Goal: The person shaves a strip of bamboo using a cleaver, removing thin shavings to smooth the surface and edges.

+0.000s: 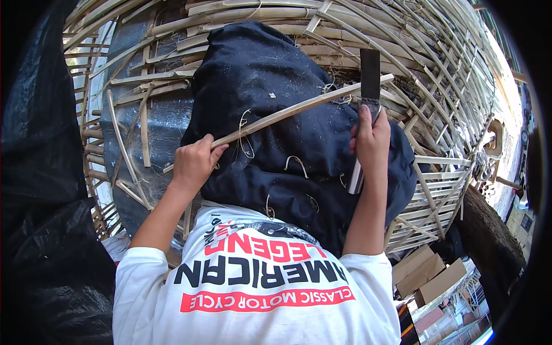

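My left hand is closed around the near end of a long pale bamboo strip. The strip slants up to the right, over a black cloth draped across my lap. In my right hand is a knife with a broad, dark, square-ended blade and a silvery tube handle. The blade points up and crosses in front of the strip near its far end; whether they touch I cannot tell. Thin curled bamboo shavings lie on the cloth.
Woven bamboo slats curve around the far and right sides. Loose strips lie on a dark sheet at the left. Black plastic hangs at the far left. A cardboard box and a thick log are at the lower right.
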Available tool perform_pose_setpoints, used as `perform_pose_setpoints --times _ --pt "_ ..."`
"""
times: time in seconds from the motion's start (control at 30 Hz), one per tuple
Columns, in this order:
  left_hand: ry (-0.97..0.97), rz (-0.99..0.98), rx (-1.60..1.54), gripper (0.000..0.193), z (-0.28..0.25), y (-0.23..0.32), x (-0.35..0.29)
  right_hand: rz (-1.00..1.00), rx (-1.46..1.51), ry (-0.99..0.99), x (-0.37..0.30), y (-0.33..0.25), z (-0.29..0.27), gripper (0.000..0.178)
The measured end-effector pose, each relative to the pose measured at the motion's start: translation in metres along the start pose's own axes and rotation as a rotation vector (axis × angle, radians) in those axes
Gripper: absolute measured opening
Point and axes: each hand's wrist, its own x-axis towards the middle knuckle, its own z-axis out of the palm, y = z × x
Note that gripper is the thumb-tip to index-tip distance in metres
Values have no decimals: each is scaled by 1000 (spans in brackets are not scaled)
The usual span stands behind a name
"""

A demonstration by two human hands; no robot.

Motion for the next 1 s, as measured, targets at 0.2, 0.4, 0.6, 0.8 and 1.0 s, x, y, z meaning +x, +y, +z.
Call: perform_pose_setpoints --times 0.2,0.4,0.6,0.8,1.0 --pt "-15 11 37 39 -7 1 2 58 34 -38 -20 13 12 22" --pt "-9 0 12 39 1 0 -3 46 64 12 -8 7 3 26" --pt "-42 10 2 40 -1 -1 3 42 57 -168 -8 13 -4 24" --pt "-51 -17 15 39 -2 -1 0 16 47 -147 -21 26 29 25" --pt "-55 -26 13 40 0 3 1 73 88 10 0 13 5 25"
